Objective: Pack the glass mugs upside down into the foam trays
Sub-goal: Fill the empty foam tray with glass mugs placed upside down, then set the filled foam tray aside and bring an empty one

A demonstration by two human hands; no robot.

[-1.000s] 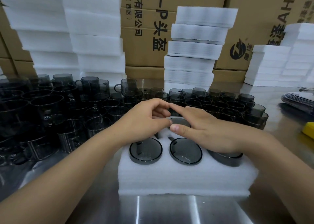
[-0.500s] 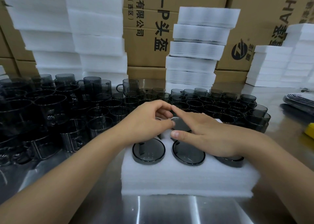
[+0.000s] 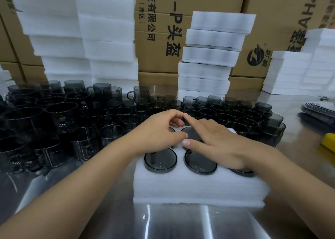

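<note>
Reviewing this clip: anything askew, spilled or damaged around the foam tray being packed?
Nothing broken or spilled. Front-row mugs sit base-up in the foam tray; left hand and right hand are on a back-row mug. Only oddity: the foam tray stack behind has offset layers.

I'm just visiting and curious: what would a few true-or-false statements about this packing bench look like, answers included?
1. The packed mugs in the foam tray sit bottom up. True.
2. The mugs waiting behind the tray are colourless. False: these loose mugs are smoky dark grey.
3. The left hand and right hand both touch the back-row mug. True.
4. The tray lies on bare wood. False: the table is shiny metal.
5. White foam stacks stand in front of cardboard boxes. True.
</note>
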